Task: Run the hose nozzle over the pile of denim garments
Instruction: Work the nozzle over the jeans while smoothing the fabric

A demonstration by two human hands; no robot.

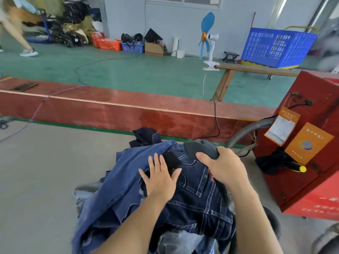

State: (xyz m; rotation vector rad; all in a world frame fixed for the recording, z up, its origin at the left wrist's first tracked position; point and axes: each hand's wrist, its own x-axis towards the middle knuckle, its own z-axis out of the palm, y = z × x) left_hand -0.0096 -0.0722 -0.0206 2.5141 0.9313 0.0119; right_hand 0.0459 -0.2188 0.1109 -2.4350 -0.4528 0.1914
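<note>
Right hand [222, 166] clenched around dark hose nozzle [200, 148], at far edge of denim pile [165, 195]. Left hand [160, 177] flat, fingers spread, pressing pile's top. Red machine [311, 143] close on right; bare grey floor [42, 171] wide open left; red board [110, 109] just beyond.
</note>
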